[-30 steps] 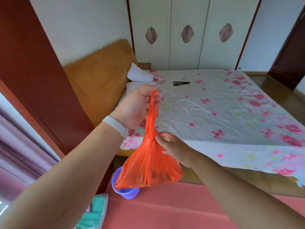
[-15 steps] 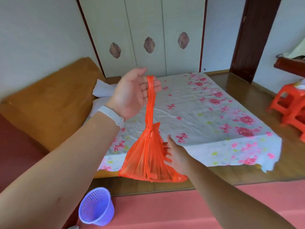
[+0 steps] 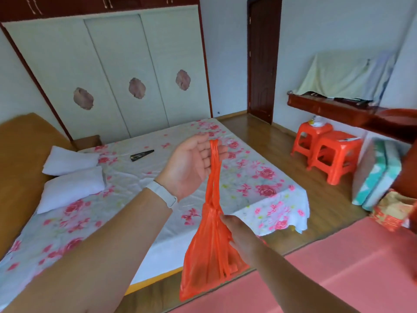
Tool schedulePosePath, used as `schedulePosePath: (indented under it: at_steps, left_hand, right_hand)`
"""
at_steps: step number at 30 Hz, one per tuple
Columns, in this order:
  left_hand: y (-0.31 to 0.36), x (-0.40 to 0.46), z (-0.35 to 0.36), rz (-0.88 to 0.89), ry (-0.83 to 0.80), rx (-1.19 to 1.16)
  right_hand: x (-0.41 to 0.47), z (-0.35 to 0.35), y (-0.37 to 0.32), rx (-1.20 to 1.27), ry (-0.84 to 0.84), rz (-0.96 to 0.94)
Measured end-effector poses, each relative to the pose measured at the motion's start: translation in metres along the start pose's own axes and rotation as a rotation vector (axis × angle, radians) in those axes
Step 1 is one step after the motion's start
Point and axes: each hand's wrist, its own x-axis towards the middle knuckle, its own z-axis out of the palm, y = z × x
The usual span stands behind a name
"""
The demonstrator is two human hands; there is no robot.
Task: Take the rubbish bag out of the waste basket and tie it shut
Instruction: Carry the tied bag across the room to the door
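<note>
An orange plastic rubbish bag (image 3: 208, 265) hangs in the air in front of me, above the bed's near edge. Its top is drawn into long twisted strands that run up to my left hand (image 3: 191, 164). That hand is palm up, fingers half spread, and the strands hang from its fingertips. My right hand (image 3: 239, 233) presses against the bag's right side just below the gathered neck; its fingers lie partly behind the plastic. The waste basket is out of view.
A bed with a flowered sheet (image 3: 140, 199), two white pillows (image 3: 74, 184) and a dark folded object (image 3: 142, 154) fills the middle. Two orange stools (image 3: 325, 152) stand at the right, beside a folded mattress (image 3: 376, 175). A wardrobe (image 3: 117, 71) and a dark door (image 3: 261, 57) are behind.
My view has swung right and up, so the purple basket has left the frame. My left hand has opened up palm up; the bag still hangs from it.
</note>
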Motion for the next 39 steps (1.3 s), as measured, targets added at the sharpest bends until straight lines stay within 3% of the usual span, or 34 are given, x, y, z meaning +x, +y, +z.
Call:
schedulePosePath:
  at_steps: [13,18,23,31,39]
  left_hand:
    - [-0.052,0.195,0.077,-0.196,-0.338,-0.099]
    - [-0.043,0.271,0.096,-0.218,-0.451,-0.089]
    - [-0.033,0.333,0.12,-0.217,-0.609,-0.072]
    - [-0.041,0.427,0.175,-0.155,-0.63,0.006]
    - [-0.099,0.535,0.277,-0.168,-0.501,0.054]
  right_hand:
    - [0.098,-0.149,-0.001,-0.302,0.428,-0.003]
    - [0.142,-0.198,-0.035,-0.384,0.624,0.011]
    - [0.17,-0.247,-0.081,-0.46,0.671,0.021]
    - [0.209,-0.343,-0.131,-0.543,0.727,0.041]
    - [0.258,-0.483,-0.142,-0.57,0.671,0.071]
